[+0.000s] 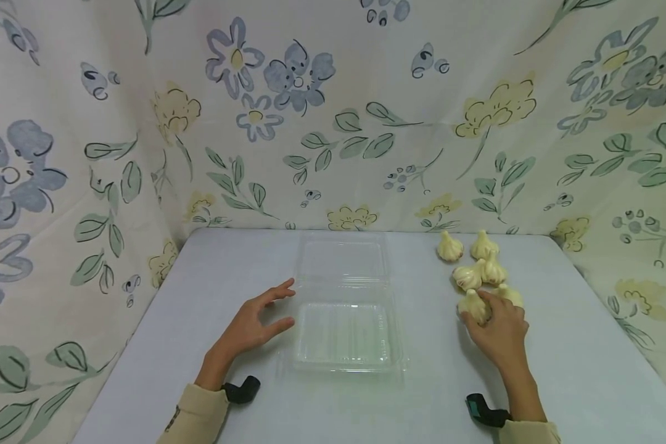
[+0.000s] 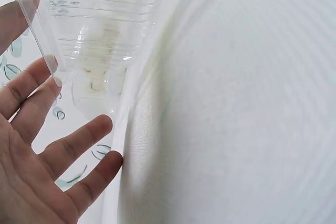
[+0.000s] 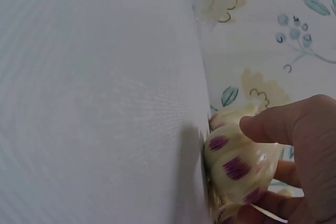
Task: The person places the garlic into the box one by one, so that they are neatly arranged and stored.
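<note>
Holds a garlic bulb [image 1: 473, 307] at the right of the white table [image 1: 433, 382], wrapping the grip of the right hand [image 1: 502, 330] around it, with thumb on one side and fingers on the other. In the right wrist view, shows purple patches on the pale cloves of this bulb, very near the table surface. Cannot tell from these views a bulb resting there from one barely lifted.

Just right of the held bulb, shows another bulb [image 1: 512, 296], partly covered by the hand. Farther back, clusters three more bulbs [image 1: 494, 271] close together, and places a single bulb [image 1: 451, 248] to their left, near the table's far edge.

At the middle of the table, displays a clear plastic clamshell container [image 1: 341, 283], unfolded flat at the hinge, with the nearer half [image 1: 341, 336] toward the person and the farther half [image 1: 343, 256] toward the floral curtain [image 1: 333, 179].

Just beside the container's left edge, extends the left hand [image 1: 252, 317] with its grip spread and free, pointing fingers and thumb toward the plastic. Cannot tell contact from near-contact at those fingertips.

Wears beige sleeves [image 1: 200, 407] and, at each wrist, a black device [image 1: 243, 390].
</note>
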The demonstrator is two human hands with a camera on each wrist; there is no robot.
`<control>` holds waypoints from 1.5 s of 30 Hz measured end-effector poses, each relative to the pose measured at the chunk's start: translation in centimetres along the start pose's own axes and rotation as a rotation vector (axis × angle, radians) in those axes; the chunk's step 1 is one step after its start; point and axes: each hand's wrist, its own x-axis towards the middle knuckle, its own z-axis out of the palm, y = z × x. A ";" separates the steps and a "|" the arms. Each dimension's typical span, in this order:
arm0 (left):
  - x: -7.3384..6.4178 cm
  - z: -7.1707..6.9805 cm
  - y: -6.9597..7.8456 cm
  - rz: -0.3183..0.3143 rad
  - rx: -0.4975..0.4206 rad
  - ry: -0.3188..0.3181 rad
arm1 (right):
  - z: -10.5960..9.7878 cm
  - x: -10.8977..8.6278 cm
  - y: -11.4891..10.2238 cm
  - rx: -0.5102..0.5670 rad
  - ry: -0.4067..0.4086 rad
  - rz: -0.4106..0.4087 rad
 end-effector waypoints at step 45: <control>0.5 -0.7 0.4 -0.036 0.043 -0.108 | -0.1 0.8 -4.3 0.282 -0.145 -0.041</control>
